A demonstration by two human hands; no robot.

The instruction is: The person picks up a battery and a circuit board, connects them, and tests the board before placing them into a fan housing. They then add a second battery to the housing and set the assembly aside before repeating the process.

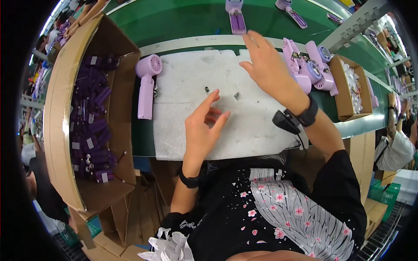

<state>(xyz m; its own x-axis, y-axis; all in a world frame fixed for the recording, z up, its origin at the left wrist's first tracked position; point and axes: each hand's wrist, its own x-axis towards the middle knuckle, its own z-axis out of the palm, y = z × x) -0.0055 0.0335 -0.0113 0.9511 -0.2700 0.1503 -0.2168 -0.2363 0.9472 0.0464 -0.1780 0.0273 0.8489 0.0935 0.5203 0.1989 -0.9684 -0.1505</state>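
My left hand (pixel 201 130) hovers over the white foam mat (pixel 174 135), thumb and fingers apart, holding nothing. Just beyond its fingertips lies a small dark part (pixel 207 90), and a second small metallic part (pixel 237 95) sits to its right. My right hand (pixel 270 65) reaches over the far edge of the mat, its fingers stretched out and nothing in them. Closest to those fingertips is a purple handheld fan piece (pixel 237 22) on the green belt. A lilac handheld fan (pixel 146 87) lies along the mat's left side.
At left stands a tall cardboard box (pixel 119 100) of dark purple cylindrical parts (pixel 93 126). Several lilac fan bodies (pixel 311 69) are heaped at right, beside a small carton (pixel 348 114) of white pieces. More fan parts (pixel 297 18) lie on the green belt (pixel 183 21); a metal post (pixel 355 24) rises at far right.
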